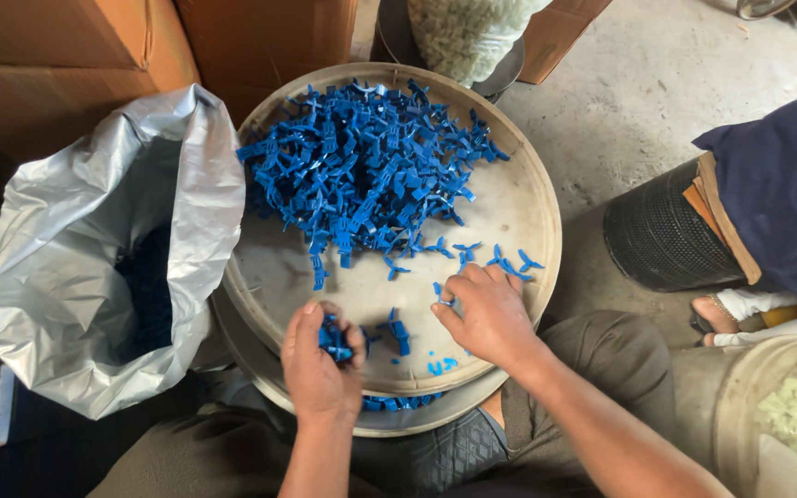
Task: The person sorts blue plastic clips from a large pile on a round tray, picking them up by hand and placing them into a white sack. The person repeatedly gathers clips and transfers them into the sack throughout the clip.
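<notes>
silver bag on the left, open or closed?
Open. The silver bag has its mouth spread wide toward the round tray, and dark blue pieces show inside it.

Blue pieces (335, 338) mostly hidden inside left hand (318, 364) grip, bag's (76, 267) dark contents indistinct, neighbouring person (772, 184) cut off

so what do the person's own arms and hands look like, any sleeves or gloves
Both are bare: no gloves and no sleeves in view on the left hand or the right hand, and the forearms are uncovered to the frame's edge. No watch, bracelet or ring shows. Below them the person wears olive-grey trousers.
</notes>
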